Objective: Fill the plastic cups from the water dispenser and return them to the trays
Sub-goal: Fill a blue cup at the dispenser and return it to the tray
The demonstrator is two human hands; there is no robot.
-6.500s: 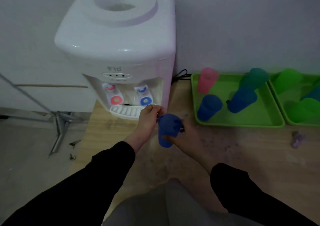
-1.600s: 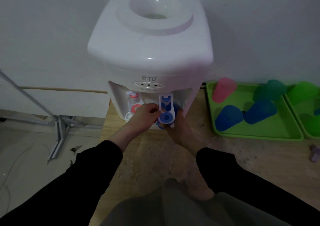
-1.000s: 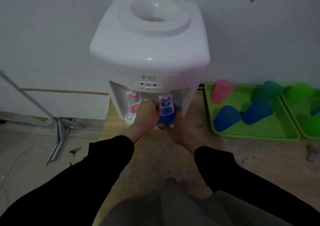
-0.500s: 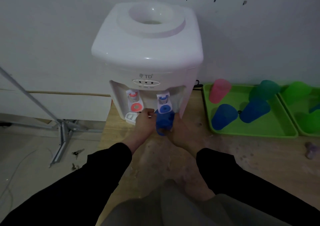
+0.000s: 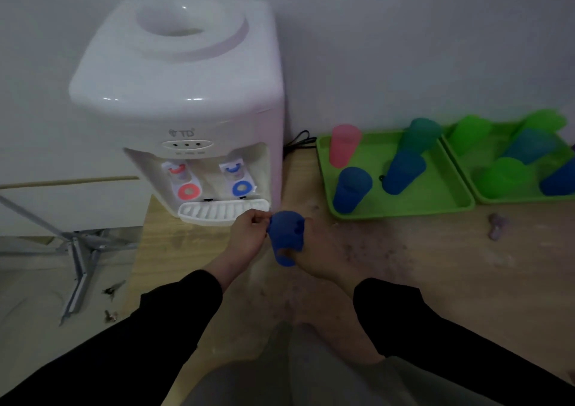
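The blue cup [image 5: 284, 237] was held in mid-air just in front of the right end of the drip tray [image 5: 217, 211], below and clear of the water dispenser's [image 5: 174, 94] blue tap [image 5: 238, 181]. The right hand [image 5: 317, 250] gripped it from the right with its fingers wrapped round the wall. The left hand [image 5: 249, 234] had its thumb and fingertips drawn together at the cup's left rim, apparently pinching it. The cup's mouth faced away from the camera, so whether it held water could not be told.

The cup was off the tap and not yet on a tray, so the step in hand looked like the carry between dispenser and tray. If it was full, the next move called for keeping it level, letting the left hand go, and swinging it right across the worktop [image 5: 435, 265] to the nearer green tray [image 5: 401, 211]. It should be set down upright on bare tray floor, clear of the pink cup [image 5: 343, 144] and the blue ones already there. If it was empty, it needed to go under the blue tap first.
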